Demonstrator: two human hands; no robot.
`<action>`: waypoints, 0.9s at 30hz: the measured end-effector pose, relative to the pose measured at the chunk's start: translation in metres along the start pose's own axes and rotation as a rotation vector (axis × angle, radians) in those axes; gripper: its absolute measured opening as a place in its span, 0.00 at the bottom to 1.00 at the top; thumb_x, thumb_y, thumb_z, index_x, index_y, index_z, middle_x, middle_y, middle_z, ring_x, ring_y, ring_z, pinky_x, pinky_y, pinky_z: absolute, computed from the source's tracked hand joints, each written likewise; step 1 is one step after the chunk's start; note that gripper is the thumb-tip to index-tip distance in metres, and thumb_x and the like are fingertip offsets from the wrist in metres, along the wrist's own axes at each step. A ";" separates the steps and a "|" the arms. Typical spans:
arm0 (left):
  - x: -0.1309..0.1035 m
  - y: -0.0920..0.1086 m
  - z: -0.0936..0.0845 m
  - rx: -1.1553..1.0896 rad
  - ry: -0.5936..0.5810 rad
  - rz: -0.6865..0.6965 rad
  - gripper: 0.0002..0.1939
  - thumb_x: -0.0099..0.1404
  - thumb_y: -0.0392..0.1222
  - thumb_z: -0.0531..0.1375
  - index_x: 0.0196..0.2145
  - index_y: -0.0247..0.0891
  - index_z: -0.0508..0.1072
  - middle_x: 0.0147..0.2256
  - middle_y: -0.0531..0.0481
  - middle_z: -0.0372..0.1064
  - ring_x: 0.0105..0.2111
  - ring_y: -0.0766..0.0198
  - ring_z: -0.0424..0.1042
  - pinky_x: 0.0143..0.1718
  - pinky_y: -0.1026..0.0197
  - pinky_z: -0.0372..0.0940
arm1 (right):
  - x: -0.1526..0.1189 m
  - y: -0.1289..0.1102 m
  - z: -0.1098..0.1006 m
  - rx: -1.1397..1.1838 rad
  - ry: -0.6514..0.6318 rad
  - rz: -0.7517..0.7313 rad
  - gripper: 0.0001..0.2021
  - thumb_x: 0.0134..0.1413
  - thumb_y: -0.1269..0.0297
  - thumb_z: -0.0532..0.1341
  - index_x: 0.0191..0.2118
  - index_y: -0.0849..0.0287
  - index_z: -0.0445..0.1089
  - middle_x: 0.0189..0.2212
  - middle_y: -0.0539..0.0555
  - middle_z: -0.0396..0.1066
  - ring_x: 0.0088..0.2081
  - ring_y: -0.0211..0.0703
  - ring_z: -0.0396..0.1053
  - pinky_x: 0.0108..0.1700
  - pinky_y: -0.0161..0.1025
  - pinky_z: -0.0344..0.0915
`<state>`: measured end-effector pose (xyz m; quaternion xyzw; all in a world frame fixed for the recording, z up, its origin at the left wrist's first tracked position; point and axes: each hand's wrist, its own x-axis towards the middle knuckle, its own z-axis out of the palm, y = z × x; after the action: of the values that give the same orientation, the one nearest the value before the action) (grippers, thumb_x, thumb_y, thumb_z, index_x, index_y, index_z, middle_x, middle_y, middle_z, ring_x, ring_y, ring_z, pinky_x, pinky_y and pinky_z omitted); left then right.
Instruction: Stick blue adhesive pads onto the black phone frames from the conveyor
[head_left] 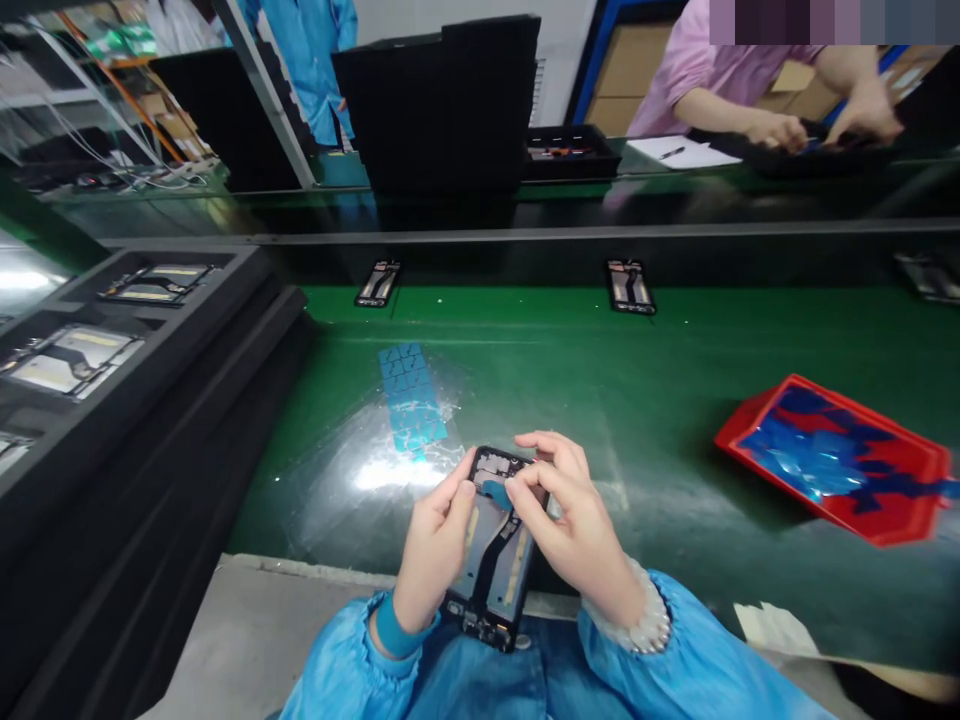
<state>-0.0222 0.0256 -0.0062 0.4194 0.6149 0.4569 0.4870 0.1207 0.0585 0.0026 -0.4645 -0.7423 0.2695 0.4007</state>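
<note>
My left hand (435,545) is closed round the left edge of an opened phone frame (489,570), its thumb on the upper left rim. The phone frame tilts over the bench's front edge, its inside facing me, with a dark ribbon cable (495,555) running down it. Over its upper part my right hand (574,510) pinches with thumb and index finger at a small blue film piece (496,492). Whether the film is stuck down or loose, I cannot tell. Beyond the hands lies a sheet of blue stickers (412,395) on the green bench.
A red bin (900,485) with blue film scraps stands at the right. Black foam trays (247,330) holding phone frames are stacked at the left. More phone frames (377,284) lie along the back of the green bench (570,375). Across it, a person in pink sleeves (690,75) works.
</note>
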 end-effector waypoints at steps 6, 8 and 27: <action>-0.002 0.002 0.001 -0.025 -0.028 -0.018 0.20 0.67 0.44 0.50 0.54 0.40 0.66 0.55 0.51 0.64 0.58 0.60 0.58 0.59 0.59 0.54 | 0.002 0.002 0.003 -0.010 0.041 -0.013 0.10 0.55 0.67 0.56 0.23 0.56 0.63 0.42 0.56 0.64 0.50 0.49 0.57 0.48 0.49 0.58; -0.003 0.003 0.002 -0.029 -0.033 -0.023 0.20 0.67 0.44 0.50 0.54 0.40 0.66 0.55 0.51 0.65 0.59 0.61 0.58 0.59 0.59 0.54 | 0.002 0.002 0.003 -0.011 0.042 -0.014 0.10 0.55 0.67 0.57 0.23 0.56 0.63 0.40 0.56 0.64 0.48 0.48 0.57 0.48 0.48 0.59; -0.004 0.003 -0.001 0.001 -0.069 0.005 0.20 0.67 0.44 0.50 0.54 0.42 0.66 0.54 0.52 0.65 0.58 0.60 0.58 0.59 0.58 0.54 | 0.002 0.000 0.001 0.048 0.019 0.054 0.10 0.55 0.65 0.57 0.24 0.57 0.66 0.36 0.55 0.66 0.41 0.45 0.63 0.41 0.42 0.62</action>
<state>-0.0219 0.0225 -0.0029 0.4367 0.5971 0.4429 0.5065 0.1198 0.0603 0.0025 -0.4775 -0.7188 0.2934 0.4114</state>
